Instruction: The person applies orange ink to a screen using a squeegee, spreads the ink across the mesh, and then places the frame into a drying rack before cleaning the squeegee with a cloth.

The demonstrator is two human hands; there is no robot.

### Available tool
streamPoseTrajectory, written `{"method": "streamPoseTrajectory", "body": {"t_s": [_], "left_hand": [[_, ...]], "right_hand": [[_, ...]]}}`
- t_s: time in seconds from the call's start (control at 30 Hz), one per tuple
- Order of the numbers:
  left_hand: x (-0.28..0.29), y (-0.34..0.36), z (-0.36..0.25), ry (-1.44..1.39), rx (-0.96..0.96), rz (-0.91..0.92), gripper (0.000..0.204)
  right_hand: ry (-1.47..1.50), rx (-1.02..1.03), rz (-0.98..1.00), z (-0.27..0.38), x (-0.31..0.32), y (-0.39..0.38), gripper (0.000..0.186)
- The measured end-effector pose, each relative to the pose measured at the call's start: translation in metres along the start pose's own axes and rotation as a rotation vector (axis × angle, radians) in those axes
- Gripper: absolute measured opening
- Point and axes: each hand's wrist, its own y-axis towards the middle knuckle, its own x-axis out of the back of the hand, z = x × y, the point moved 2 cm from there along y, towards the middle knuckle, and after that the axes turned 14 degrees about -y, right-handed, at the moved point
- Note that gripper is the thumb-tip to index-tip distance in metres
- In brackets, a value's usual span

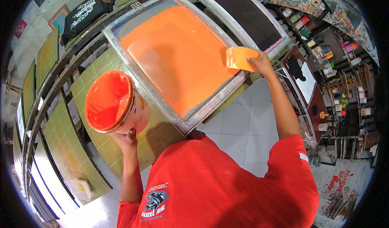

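My left hand (126,138) is closed on a white bucket (139,111) smeared with paint, tilted so that the bright orange-red ink (103,100) inside shows. At the right, my right hand (262,62) grips a flat orange scraper card (240,58) streaked with pale marks. The card is over the right rim of a silk-screen frame (188,124), whose mesh (174,53) looks orange across most of its area, with bluish grey at the far edge. Whether the card touches the frame cannot be made out. The bucket is left of the frame, above a greenish board.
A second screen (243,15) with dark mesh lies beyond mine. Greenish printing boards (65,147) line the curved rails at left, with a black printed cloth (87,15) on top. Shelves of paint pots (338,102) and a small table (302,86) stand at right.
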Motion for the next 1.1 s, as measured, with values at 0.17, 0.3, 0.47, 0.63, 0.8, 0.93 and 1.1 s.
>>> {"method": "streamPoseTrajectory", "body": {"t_s": [0.17,0.3,0.47,0.63,0.8,0.93,1.1], "left_hand": [[-0.001,-0.011,-0.006,0.294,-0.013,-0.048,0.090],[-0.005,-0.015,-0.009,0.178,-0.039,-0.103,0.096],[-0.019,-0.019,-0.020,-0.050,0.062,-0.136,0.106],[-0.021,-0.025,-0.020,-0.082,0.111,-0.205,0.100],[-0.006,-0.031,-0.009,0.012,0.098,-0.173,0.097],[-0.015,-0.030,-0.023,0.018,0.000,-0.303,0.097],[-0.005,-0.031,-0.019,0.002,0.074,-0.286,0.096]], "right_hand": [[-0.172,0.150,0.174,0.004,-0.003,0.047,0.029],[-0.239,0.240,0.285,0.007,-0.009,0.068,0.025],[-0.349,0.331,0.340,0.008,-0.023,0.081,0.025],[-0.303,0.326,0.415,0.013,-0.033,0.082,0.024],[-0.311,0.331,0.392,0.017,-0.056,0.057,0.030],[-0.200,0.353,0.356,0.057,-0.070,0.018,0.029],[-0.278,0.385,0.363,0.093,-0.103,-0.033,0.033]]}}
